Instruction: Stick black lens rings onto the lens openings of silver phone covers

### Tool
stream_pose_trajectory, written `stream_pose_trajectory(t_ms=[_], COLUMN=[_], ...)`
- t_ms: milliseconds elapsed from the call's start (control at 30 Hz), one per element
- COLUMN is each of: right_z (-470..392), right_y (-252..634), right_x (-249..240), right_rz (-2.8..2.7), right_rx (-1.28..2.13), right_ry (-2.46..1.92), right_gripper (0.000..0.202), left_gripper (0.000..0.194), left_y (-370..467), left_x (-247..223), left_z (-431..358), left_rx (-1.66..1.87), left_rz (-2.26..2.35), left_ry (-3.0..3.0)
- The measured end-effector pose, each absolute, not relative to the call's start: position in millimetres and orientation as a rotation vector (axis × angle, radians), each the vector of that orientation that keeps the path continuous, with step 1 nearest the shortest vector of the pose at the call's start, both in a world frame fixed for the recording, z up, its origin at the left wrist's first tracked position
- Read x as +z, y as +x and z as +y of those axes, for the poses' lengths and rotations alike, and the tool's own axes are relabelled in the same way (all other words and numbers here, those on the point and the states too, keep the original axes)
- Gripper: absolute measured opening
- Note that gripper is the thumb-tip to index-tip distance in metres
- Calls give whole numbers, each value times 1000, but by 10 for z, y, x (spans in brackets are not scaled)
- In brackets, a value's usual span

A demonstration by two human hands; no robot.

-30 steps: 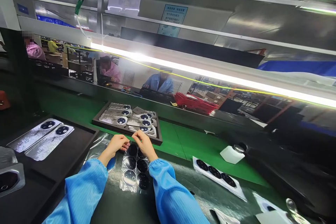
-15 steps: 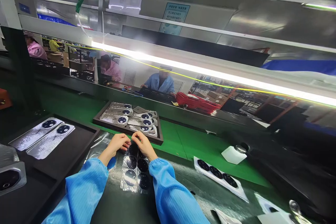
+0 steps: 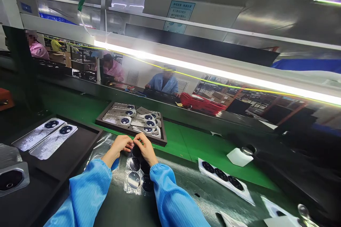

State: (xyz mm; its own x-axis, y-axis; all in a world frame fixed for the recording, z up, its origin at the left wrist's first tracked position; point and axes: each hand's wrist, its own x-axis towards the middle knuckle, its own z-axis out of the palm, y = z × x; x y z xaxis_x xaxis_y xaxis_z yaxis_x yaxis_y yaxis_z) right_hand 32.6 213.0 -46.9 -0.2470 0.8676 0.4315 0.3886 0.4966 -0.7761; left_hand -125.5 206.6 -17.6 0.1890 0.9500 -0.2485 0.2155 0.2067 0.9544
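A clear sheet of round black discs (image 3: pixel 134 180) lies on the dark green bench, two discs across. At its far end, my left hand (image 3: pixel 122 145) and my right hand (image 3: pixel 144 147) meet with fingertips pinched close together. Whatever is between the fingertips is too small to make out. The right hand partly covers the upper right discs. Beside the left wrist, a blue round piece (image 3: pixel 115 164) shows on clear film.
Behind my hands is a dark tray (image 3: pixel 164 138) of phone back panels. Two panels (image 3: pixel 53 141) lie in a black tray at left. Right: a disc strip (image 3: pixel 226 181) and a white bottle (image 3: pixel 239 156). People sit beyond the shelf.
The view has shifted slightly. My fingertips have come closer together, the right hand moving a little left relative to the sheet.
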Motion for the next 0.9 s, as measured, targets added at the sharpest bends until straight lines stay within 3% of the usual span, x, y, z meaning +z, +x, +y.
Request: stream_pose_trajectory(t_ms=[500, 900], right_z=[2512, 2561], right_y=[357, 305], right_x=[-563, -564], right_rz=[-1809, -1805], right_rx=[1131, 1149], right_ry=[-1330, -1359], right_gripper=[30, 30], left_gripper=[30, 29], left_y=[-1256, -1279], left_x=[-272, -323], left_z=[1983, 2071], left_rx=[882, 851], left_rz=[1438, 1479], left_ry=[1664, 1607])
